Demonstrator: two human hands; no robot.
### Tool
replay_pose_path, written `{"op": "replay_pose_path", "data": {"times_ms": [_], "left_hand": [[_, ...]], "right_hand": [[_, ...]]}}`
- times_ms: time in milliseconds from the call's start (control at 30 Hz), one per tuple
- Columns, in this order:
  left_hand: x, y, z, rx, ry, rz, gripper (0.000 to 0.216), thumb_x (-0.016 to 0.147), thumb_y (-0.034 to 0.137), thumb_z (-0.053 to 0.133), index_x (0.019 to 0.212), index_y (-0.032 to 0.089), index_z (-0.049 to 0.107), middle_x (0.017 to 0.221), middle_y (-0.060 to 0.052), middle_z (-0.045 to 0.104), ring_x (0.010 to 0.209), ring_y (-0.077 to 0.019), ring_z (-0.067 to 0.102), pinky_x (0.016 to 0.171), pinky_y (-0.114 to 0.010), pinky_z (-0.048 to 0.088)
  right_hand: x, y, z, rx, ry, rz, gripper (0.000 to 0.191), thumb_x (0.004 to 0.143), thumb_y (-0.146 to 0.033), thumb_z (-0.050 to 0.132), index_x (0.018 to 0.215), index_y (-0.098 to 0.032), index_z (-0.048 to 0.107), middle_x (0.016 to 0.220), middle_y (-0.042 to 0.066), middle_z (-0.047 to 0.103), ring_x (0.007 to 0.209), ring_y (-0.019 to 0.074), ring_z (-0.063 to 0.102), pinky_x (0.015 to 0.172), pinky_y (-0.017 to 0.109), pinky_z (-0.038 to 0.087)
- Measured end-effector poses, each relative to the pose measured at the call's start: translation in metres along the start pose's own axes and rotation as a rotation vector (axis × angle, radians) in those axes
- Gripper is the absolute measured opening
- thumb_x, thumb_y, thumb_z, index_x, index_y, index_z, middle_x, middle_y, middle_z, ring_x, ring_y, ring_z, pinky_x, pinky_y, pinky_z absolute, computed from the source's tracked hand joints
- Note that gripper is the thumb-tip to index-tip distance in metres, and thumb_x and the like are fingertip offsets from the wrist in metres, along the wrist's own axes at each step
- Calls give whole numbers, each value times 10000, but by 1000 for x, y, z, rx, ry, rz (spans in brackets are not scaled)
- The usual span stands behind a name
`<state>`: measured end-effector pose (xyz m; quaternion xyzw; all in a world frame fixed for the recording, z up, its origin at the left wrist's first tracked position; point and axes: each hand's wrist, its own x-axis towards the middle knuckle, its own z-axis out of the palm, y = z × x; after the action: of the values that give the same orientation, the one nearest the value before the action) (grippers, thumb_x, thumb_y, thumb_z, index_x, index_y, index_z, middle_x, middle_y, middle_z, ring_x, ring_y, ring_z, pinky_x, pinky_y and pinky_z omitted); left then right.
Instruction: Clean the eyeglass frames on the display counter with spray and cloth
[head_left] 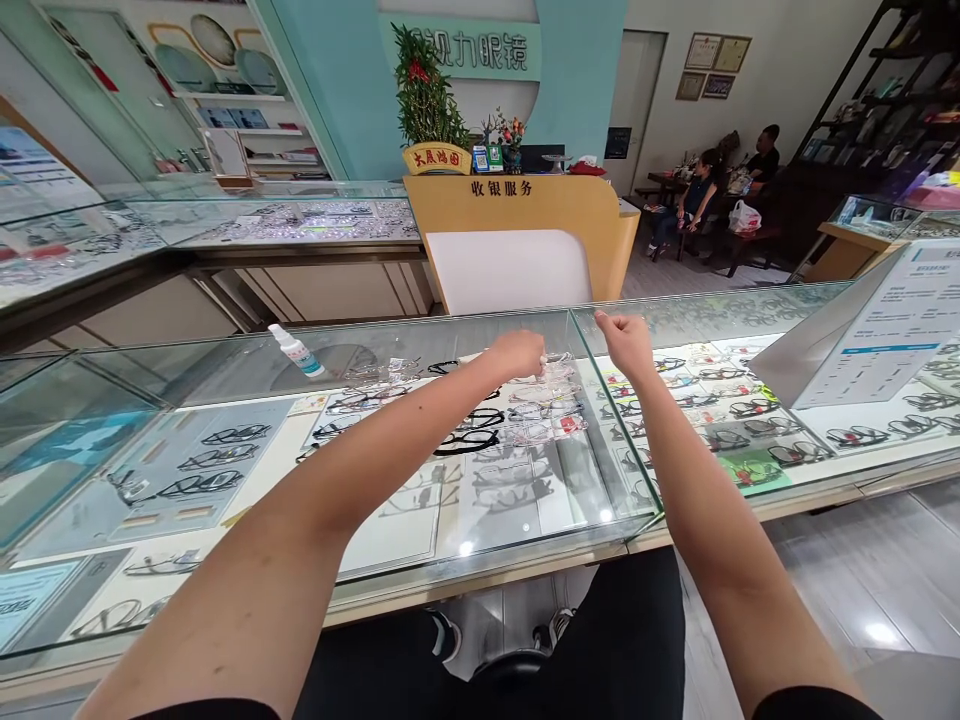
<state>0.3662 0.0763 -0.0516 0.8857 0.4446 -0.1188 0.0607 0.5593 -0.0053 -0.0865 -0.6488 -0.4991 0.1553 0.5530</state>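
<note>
Both my arms reach out over a glass display counter (pixel 450 520) full of eyeglass frames. My left hand (pixel 519 353) is closed near the far edge of the glass, pinching something thin and pale that I cannot name. My right hand (pixel 625 340) is also closed in a loose fist just to the right, its thumb and forefinger pinched together. The gap between the two hands is small. Black spectacle frames (pixel 469 440) lie on the glass under my left forearm, beside several clear-framed pairs (pixel 536 410).
A small spray bottle (pixel 296 352) lies on the glass at the left. A slanted sign board (pixel 870 330) stands on the counter at the right. Beyond is a yellow cashier desk (pixel 525 215) with a plant. Two people (pixel 720 190) sit at the back right.
</note>
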Motion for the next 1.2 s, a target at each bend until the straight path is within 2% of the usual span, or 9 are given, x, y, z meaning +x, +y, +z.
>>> {"op": "replay_pose_path", "data": {"times_ms": [233,367,500,633,733,933,1067,1200], "left_hand": [[3,0,1,10,-20,17,363,917,342,792,1260,243,855,1373,-128,815,1244,-315,756,977,-329,593],[7,-3,-4,17,9,19,413,883,339,793,1279,239,853,1352,-153,819,1208,-338,773,960,-355,602],[16,-5,-9,26,76,-10,425,852,268,772,1265,206,856,1304,-194,826,1194,-373,782,952,-383,609],[27,-2,-11,28,79,-23,464,800,207,800,1260,187,855,1307,-197,825,1170,-379,788,956,-401,619],[35,0,-10,28,79,-22,514,777,193,818,1291,185,843,1321,-197,820,1174,-371,783,985,-413,616],[44,-4,-1,-5,88,-26,435,779,197,809,1210,172,857,1256,-201,835,1136,-346,787,954,-374,599],[40,-9,-4,-55,160,-50,360,804,219,779,1149,173,870,1204,-192,846,1101,-339,785,880,-352,568],[16,-22,-21,-136,272,-68,332,884,336,723,1153,214,874,1165,-126,854,1026,-286,774,791,-325,521]], "right_hand": [[0,1,1,-14,-12,1,580,996,-452,596,606,-258,214,593,-60,193,604,110,169,596,342,168],[1,2,2,-26,-12,-4,567,991,-463,589,614,-262,216,596,-59,188,605,114,173,594,344,172],[2,3,2,-36,-13,-5,555,988,-482,577,625,-261,220,599,-57,191,606,116,176,588,345,177],[2,3,1,-45,-18,-6,561,992,-504,574,632,-259,220,602,-54,194,608,116,186,586,344,180],[2,4,2,-55,-12,-4,564,999,-492,575,629,-259,218,595,-54,198,606,119,194,586,341,191],[2,4,3,-65,-11,-6,580,1009,-457,586,616,-257,210,597,-56,200,607,117,183,596,335,202],[1,3,2,-70,0,-5,574,1006,-454,583,614,-255,215,598,-56,196,609,118,180,595,340,189],[-2,3,4,-83,3,-1,569,998,-455,585,609,-254,222,580,-57,205,596,114,188,588,342,190]]}}
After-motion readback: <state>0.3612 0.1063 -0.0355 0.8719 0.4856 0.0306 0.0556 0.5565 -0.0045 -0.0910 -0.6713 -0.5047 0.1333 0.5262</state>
